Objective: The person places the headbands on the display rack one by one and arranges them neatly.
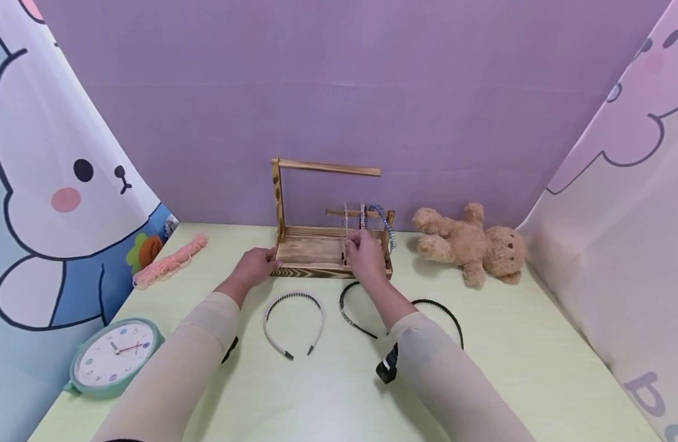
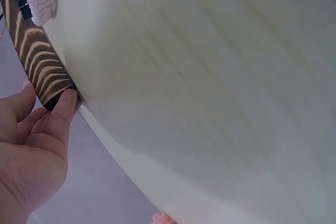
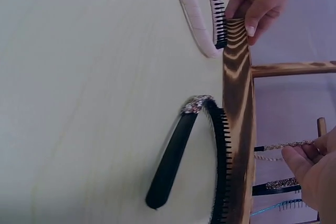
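Standing on the counter (image 1: 327, 399), the wooden rack (image 1: 311, 248) has a pale headband (image 3: 190, 17) before it. The left hand (image 1: 254, 266) has its grip on the rack's left end; the right hand (image 1: 366, 255) pinches a slim beaded headband (image 1: 346, 215) in its grip, apparently around the short rod (image 1: 333, 212), though partly hidden.

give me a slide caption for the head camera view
Left hand grips a wooden headband stand while the right hand pinches a pale headband at its lower rod.

Both arms (image 1: 186, 350) reach forward, their fingers (image 2: 61, 109) pinching.
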The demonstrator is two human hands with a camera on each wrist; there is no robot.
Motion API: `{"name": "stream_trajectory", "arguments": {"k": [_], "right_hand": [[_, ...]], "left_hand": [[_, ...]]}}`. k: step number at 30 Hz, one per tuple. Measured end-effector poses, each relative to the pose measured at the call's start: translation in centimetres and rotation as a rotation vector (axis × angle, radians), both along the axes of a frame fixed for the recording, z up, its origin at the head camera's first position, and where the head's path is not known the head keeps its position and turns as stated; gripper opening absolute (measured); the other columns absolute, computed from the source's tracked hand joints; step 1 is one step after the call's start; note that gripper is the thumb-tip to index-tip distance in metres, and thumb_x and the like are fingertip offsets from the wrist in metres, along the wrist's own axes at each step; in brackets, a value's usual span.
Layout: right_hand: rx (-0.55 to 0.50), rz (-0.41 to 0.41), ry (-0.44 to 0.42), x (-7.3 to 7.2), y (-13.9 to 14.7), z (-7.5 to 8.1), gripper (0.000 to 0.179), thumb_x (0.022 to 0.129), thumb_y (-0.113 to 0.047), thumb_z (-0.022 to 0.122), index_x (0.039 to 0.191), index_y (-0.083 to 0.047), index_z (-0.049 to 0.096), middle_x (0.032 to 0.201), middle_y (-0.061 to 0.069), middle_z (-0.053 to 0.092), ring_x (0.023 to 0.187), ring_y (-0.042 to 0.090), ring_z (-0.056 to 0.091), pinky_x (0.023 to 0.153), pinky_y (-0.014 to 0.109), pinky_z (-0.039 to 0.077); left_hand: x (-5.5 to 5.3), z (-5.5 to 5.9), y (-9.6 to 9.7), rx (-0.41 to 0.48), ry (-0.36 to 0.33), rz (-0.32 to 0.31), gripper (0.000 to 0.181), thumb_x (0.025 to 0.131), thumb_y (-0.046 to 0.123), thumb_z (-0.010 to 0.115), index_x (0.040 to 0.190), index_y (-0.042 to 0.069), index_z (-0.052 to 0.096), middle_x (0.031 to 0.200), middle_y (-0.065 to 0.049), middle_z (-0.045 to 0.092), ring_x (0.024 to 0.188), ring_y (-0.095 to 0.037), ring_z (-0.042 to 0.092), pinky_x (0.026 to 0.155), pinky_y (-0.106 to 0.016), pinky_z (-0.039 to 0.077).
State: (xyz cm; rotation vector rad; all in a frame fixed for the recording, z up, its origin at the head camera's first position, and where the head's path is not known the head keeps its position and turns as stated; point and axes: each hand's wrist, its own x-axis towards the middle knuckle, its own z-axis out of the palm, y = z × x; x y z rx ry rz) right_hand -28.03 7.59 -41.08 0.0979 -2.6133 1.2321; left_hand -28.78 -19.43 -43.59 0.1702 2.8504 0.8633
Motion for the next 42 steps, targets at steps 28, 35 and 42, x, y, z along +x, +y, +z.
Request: {"name": "stream_trajectory", "arguments": {"k": [28, 35, 42], "right_hand": [[0.217, 0.064, -0.059, 1.6, 4.0, 1.4, 0.024, 0.099, -0.034, 0.056, 0.108, -0.017, 0.070, 0.091, -0.002, 0.071, 0.070, 0.014, 0.060, 0.065, 0.031, 0.050], [0.343, 0.107, -0.130, 3.0, 8.0, 2.0, 0.026, 0.099, -0.034, 0.055, 0.103, -0.013, 0.068, 0.081, 0.001, 0.067, 0.061, 0.016, 0.055, 0.052, 0.029, 0.044], [0.592, 0.210, -0.366, 5.4, 11.3, 2.7, 0.037, 0.098, -0.040, 0.058, 0.078, -0.009, 0.063, 0.059, -0.002, 0.050, 0.050, 0.012, 0.043, 0.048, 0.028, 0.036]], "left_hand": [[0.1, 0.2, 0.0, -0.019, 0.000, -0.003, 0.054, 0.102, 0.026, 0.055, 0.147, 0.001, 0.040, 0.143, -0.022, 0.050, 0.118, -0.034, 0.056, 0.095, -0.045, 0.046], [0.4, 0.4, 0.2, -0.021, -0.007, 0.006, 0.054, 0.102, 0.025, 0.055, 0.148, 0.001, 0.038, 0.147, -0.022, 0.046, 0.118, -0.034, 0.054, 0.092, -0.045, 0.045], [0.2, 0.3, 0.3, -0.015, -0.006, 0.001, 0.055, 0.102, 0.026, 0.054, 0.148, 0.001, 0.038, 0.147, -0.021, 0.045, 0.134, -0.041, 0.043, 0.108, -0.051, 0.039]]}}
